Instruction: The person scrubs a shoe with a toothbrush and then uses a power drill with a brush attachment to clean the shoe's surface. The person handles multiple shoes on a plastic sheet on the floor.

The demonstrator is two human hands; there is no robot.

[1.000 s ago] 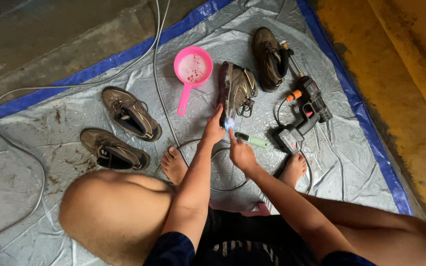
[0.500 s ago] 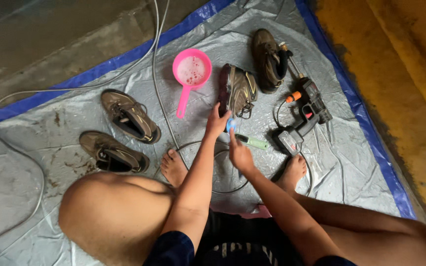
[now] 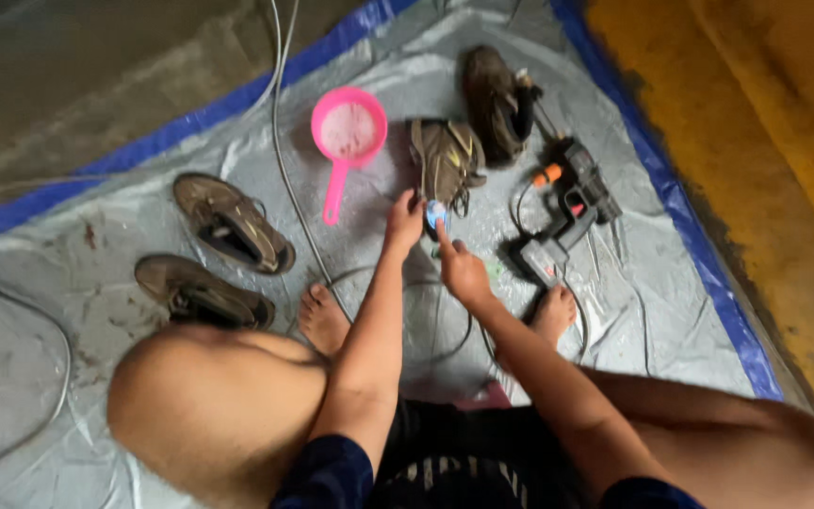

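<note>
Blue object (image 3: 436,216) pinched between both hands' fingers; pink scoop (image 3: 349,129) nearby holds pale residue.

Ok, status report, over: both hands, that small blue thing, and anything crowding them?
Left hand and right hand pinch small blue object together. Brown shoe lies just beyond it. Power drill to the right, pink scoop to the left, both apart.

Single head-worn view, looking steeply down over the seated person's knees onto a grey tarp (image 3: 96,377) spread on the floor. Range is close, about arm's reach. The view faces forward, toward the tarp's blue edge (image 3: 237,108).
</note>
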